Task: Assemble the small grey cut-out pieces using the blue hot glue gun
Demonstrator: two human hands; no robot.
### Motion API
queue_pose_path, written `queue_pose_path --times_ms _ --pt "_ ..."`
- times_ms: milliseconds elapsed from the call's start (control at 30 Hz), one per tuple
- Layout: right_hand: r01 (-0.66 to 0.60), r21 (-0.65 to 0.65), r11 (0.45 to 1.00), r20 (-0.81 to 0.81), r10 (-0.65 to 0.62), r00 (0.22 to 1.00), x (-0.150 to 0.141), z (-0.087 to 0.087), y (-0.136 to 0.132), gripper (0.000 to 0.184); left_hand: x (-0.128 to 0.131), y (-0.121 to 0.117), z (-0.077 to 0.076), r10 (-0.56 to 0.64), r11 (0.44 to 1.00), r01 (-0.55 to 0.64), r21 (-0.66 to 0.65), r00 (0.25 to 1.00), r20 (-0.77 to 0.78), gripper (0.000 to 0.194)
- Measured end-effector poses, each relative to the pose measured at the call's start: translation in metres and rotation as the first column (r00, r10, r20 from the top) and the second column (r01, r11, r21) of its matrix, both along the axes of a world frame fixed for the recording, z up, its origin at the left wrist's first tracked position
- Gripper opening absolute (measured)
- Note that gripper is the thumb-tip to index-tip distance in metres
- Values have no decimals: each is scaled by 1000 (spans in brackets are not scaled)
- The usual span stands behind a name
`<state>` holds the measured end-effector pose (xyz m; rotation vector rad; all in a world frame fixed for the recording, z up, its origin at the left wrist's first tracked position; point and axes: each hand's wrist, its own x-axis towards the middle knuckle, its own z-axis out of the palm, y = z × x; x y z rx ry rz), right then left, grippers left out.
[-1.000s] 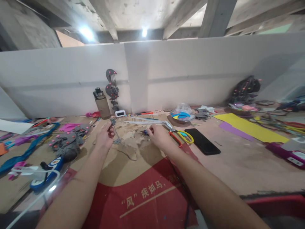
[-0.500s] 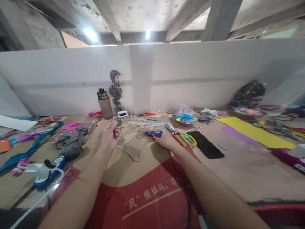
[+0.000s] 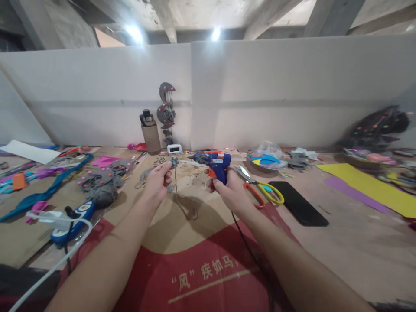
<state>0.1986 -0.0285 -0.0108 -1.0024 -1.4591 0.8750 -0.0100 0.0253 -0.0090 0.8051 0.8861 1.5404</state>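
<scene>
- The right hand (image 3: 232,186) is now gripping the glue gun (image 3: 221,164) by its handle, and the gun is standing higher than a moment ago, above the cardboard (image 3: 167,240) near its far edge.
- The left hand (image 3: 158,181) is keeping its fingertips narrow, pinching a small grey piece (image 3: 174,164); a grey yarn (image 3: 176,184) is hanging below.
- The nozzle is pointing towards this piece, remaining apart, so I judge both are becoming ready for use.
- The scissors (image 3: 259,183) are lying near the cardboard's right edge, beside the phone (image 3: 297,204).
</scene>
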Motion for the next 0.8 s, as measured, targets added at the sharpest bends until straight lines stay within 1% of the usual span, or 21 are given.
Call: queue_pose_path --times_ms 67,133,300,533,800 --pt "-90 43 995 -52 92 994 -5 3 -7 31 1 0 -1 -3 1000 4 -16 1000 2 26" --pt "-115 74 991 -39 118 992 -9 4 -11 30 3 -1 -1 -4 1000 4 -26 1000 1 25" --pt "-70 108 992 97 60 993 -10 0 -13 23 7 -5 0 -16 999 16 -41 1000 -8 24" --pt "-31 155 987 243 -7 970 -10 1 -16 16 11 -7 -1 -51 997 50 -63 999 -8 26" --pt "-6 175 985 308 -49 950 -9 0 -15 16 13 -8 -1 -83 995 84 -53 996 12 25"
